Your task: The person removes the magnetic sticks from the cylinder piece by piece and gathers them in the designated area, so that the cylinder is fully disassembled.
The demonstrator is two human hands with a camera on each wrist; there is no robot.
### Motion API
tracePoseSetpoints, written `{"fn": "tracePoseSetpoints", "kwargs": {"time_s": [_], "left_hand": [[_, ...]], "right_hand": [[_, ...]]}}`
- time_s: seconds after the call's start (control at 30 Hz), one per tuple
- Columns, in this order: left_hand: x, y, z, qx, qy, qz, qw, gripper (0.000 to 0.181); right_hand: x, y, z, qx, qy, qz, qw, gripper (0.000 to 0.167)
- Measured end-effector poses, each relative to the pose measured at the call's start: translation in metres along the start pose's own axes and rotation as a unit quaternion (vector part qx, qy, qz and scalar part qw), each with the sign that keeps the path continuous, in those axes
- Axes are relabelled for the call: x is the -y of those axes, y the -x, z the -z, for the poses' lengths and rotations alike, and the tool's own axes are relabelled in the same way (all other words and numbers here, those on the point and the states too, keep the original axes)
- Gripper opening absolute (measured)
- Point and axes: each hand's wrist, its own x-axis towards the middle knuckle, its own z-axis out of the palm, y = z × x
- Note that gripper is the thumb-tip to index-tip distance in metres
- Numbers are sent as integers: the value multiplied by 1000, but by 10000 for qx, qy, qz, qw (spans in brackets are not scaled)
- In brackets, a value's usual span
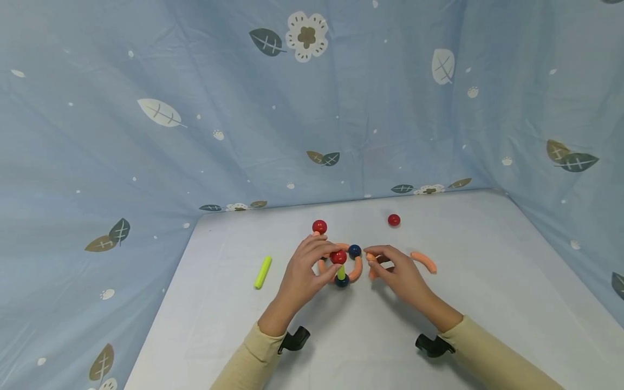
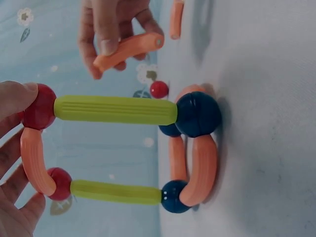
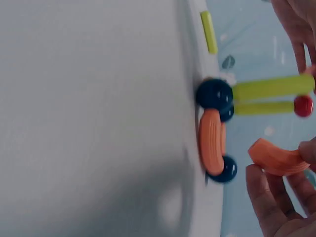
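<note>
My left hand point(image 1: 301, 271) pinches a red ball point(image 2: 39, 106) at the top of a standing frame, its other fingers along a curved orange stick point(image 2: 33, 160) that joins a second red ball point(image 2: 59, 183). Two yellow-green sticks point(image 2: 116, 109) run down from the red balls to dark blue balls point(image 2: 198, 114). At the base, curved orange sticks point(image 3: 211, 142) and the blue balls form a ring on the table. My right hand point(image 1: 403, 275) holds a loose curved orange stick point(image 3: 277, 158) between thumb and fingers, to the right of the frame and apart from it.
A yellow-green stick point(image 1: 263, 272) lies on the white table point(image 1: 219, 325) at the left. One red ball point(image 1: 394, 220) sits towards the back, and another curved orange stick point(image 1: 424, 262) lies beyond my right hand. A patterned blue cloth point(image 1: 273, 124) hangs behind the table.
</note>
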Motion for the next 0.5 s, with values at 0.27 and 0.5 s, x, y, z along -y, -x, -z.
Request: {"fn": "tracePoseSetpoints", "kwargs": {"time_s": [0.27, 0.5], "left_hand": [[-1, 0, 0, 16, -11, 125, 9999, 36], [-1, 0, 0, 24, 9, 114, 9999, 36]], "right_hand": [[-18, 6, 31, -194, 316, -397, 9985, 35], [-35, 15, 57, -246, 550, -555, 9966, 40]]}}
